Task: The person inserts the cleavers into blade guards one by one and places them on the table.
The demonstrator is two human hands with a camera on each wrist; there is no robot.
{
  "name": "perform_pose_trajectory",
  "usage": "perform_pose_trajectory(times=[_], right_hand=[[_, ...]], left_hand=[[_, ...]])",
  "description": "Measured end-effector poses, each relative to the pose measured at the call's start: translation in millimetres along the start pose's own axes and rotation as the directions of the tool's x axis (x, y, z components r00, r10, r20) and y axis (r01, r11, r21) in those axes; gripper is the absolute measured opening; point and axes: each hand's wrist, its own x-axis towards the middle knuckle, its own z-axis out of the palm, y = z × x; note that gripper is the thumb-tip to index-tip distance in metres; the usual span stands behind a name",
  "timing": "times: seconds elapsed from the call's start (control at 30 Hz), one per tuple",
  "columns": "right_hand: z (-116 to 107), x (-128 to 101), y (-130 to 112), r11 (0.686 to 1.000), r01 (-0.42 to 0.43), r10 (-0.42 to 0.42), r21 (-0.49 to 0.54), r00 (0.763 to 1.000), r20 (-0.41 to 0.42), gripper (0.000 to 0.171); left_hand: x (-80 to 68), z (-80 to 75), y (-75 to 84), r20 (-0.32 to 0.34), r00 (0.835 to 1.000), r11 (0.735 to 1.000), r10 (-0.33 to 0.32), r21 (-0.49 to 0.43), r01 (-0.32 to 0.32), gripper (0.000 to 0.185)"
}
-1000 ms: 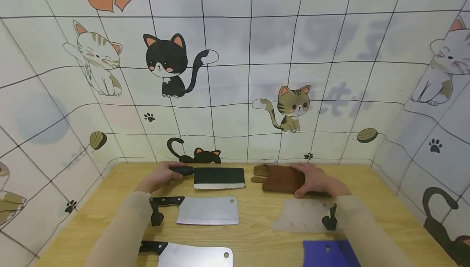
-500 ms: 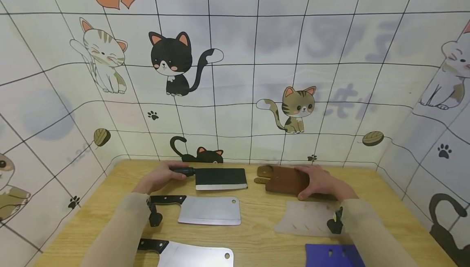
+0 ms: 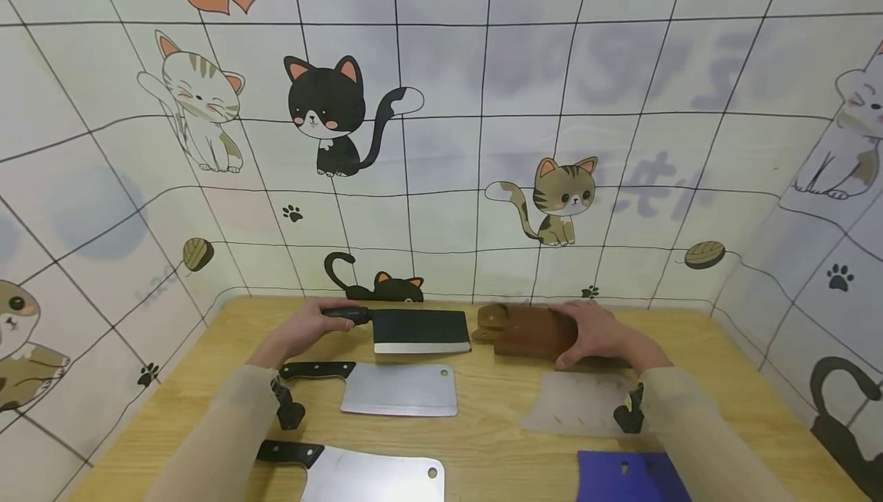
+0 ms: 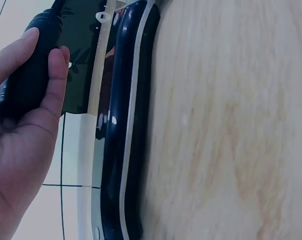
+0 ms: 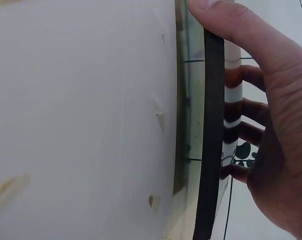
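My left hand (image 3: 303,327) grips the black handle (image 4: 28,75) of a dark cleaver (image 3: 419,331) at the far side of the wooden table (image 3: 483,433). The blade (image 4: 123,125) sits just above the tabletop. My right hand (image 3: 596,333) holds a brown leather sheath (image 3: 527,329) to the right of the blade, thumb on the near edge (image 5: 213,125) and fingers over the far side. The sheath's opening faces the blade tip, a small gap apart.
Two steel cleavers with black handles lie nearer me, one (image 3: 396,389) mid-table and one (image 3: 366,479) at the front edge. A translucent blade cover (image 3: 576,404) and a blue cover (image 3: 631,477) lie on the right. Tiled cat-patterned walls (image 3: 441,142) enclose the table.
The dark cleaver and the brown sheath have come slightly closer together, and both lifted a little; the head view shifted a bit.
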Motion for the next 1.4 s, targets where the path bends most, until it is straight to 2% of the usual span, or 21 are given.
perform_pose_trajectory(times=[0.17,0.27,0.4,0.53,0.7,0.9,1.4], right_hand=[[-1,-2,-5,0.999,0.032,-0.032,0.007,0.999,-0.023,0.111],[0,0,-8,0.998,0.057,-0.056,0.014,0.998,-0.039,0.111],[0,8,-12,0.996,0.085,-0.083,0.02,0.995,-0.056,0.112],[-3,12,-16,0.997,0.074,-0.074,0.008,0.995,-0.07,0.113],[-8,9,-19,0.997,0.07,-0.069,0.024,0.996,-0.05,0.113],[-6,7,-17,0.996,0.085,-0.084,0.029,0.995,-0.051,0.113],[-12,3,-21,0.996,0.093,-0.093,-0.008,0.994,-0.052,0.114]], left_hand=[[-1.8,-4.3,-3.2,-0.005,1.0,0.998,0.025,-0.063,-0.025,0.047],[-3.7,-8.9,-4.3,-0.001,0.999,0.99,0.034,-0.134,-0.034,0.049],[-5.5,-14.3,-0.6,-0.013,0.999,0.98,0.034,-0.195,-0.036,0.052],[-3.4,-12.0,6.4,-0.001,1.0,0.983,0.028,-0.184,-0.027,0.053],[1.6,-1.4,11.6,0.01,1.0,0.982,0.014,-0.186,-0.012,0.052],[6.7,7.8,13.7,0.038,0.999,0.975,0.038,-0.222,-0.029,0.051],[12.9,9.7,10.9,0.089,0.995,0.955,0.035,-0.297,-0.007,0.049]])
